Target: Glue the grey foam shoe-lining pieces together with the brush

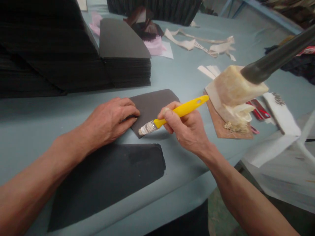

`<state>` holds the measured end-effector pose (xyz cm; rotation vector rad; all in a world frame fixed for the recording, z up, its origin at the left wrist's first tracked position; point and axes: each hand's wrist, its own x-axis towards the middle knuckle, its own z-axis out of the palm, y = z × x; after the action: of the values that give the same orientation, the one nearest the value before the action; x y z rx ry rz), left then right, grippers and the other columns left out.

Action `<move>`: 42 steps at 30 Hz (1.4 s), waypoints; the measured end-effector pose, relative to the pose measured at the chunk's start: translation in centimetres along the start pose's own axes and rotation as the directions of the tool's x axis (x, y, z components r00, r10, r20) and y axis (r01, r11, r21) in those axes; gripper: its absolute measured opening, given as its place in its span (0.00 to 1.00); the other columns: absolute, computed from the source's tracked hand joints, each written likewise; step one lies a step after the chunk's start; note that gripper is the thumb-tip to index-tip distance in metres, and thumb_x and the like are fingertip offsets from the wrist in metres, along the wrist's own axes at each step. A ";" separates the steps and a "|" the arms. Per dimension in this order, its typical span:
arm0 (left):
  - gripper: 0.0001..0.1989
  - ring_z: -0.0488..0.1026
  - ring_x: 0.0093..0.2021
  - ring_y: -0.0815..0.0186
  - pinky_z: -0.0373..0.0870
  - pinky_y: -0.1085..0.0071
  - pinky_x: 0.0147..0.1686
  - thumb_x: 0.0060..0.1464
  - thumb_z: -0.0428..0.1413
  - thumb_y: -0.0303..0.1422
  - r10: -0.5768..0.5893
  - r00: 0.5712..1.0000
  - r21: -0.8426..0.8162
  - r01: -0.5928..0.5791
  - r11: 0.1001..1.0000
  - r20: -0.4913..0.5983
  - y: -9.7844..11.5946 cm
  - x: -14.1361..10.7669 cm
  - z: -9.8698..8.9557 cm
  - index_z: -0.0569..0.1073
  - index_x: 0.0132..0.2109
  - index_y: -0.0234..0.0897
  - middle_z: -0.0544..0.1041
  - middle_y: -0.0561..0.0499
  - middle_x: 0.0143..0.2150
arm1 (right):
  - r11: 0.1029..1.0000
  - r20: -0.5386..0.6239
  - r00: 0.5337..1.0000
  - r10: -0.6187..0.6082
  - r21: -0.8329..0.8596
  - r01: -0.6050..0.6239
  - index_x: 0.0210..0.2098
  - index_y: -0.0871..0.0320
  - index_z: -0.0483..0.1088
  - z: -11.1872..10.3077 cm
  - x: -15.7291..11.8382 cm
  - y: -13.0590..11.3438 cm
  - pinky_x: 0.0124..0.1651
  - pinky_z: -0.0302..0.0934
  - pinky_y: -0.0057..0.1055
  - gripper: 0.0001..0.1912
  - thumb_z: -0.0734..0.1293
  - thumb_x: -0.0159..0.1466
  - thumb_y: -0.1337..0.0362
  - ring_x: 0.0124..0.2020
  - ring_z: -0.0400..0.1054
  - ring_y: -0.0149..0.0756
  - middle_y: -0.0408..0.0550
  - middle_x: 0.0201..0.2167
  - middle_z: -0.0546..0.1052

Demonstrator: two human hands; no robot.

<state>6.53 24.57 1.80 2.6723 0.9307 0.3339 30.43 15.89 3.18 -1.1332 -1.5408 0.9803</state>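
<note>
My right hand [188,126] is closed round a yellow-handled paintbrush [189,107]. Its bristles, crusted with pale glue-like residue, touch the near corner of a dark grey sheet [154,103] on the table. At that sheet's left edge, my left hand [115,118] has its fingers curled, thumb and fingertips gripping the edge. Closer to me lies a larger black panel [118,180], with my left forearm over part of it.
Tall stacks of black sheets [128,70] stand at the back left. To the right, a pale crusted container [228,87] with a dark tube [278,55] in it sits on a brown board [216,123]. Cream fabric strips [187,42] lie behind. The table's edge runs close to me.
</note>
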 end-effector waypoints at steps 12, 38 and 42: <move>0.21 0.76 0.53 0.50 0.75 0.51 0.56 0.67 0.43 0.43 -0.043 0.999 -0.001 0.043 0.999 0.028 0.4 0.1 -0.1 0.80 0.49 0.46 0.78 0.43 0.52 | 0.994 0.188 0.982 -0.013 0.112 -0.009 0.37 0.57 0.72 -0.2 1.1 0.2 0.24 0.51 0.26 0.23 0.70 0.72 0.43 0.23 0.58 0.25 0.37 0.23 0.65; 0.21 0.76 0.53 0.49 0.74 0.52 0.55 0.67 0.43 0.43 -0.035 0.999 0.046 0.035 0.998 -0.003 0.5 0.2 0.3 0.80 0.50 0.45 0.78 0.44 0.52 | 0.997 0.361 0.930 0.074 -0.018 -0.072 0.36 0.59 0.75 -2.8 1.9 -2.1 0.27 0.55 0.25 0.23 0.74 0.69 0.44 0.27 0.59 0.25 0.39 0.27 0.69; 0.23 0.75 0.53 0.50 0.74 0.51 0.55 0.69 0.41 0.43 -0.046 0.999 0.071 0.044 0.997 0.017 0.7 0.2 0.1 0.80 0.50 0.42 0.78 0.42 0.53 | 0.998 0.388 0.919 0.067 -0.010 -0.068 0.35 0.59 0.75 -2.6 2.0 -2.1 0.27 0.54 0.26 0.24 0.74 0.69 0.42 0.27 0.58 0.25 0.40 0.27 0.70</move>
<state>7.11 24.12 2.02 2.7080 1.0134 0.2707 32.26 17.46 6.17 -1.0353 -1.8192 1.3152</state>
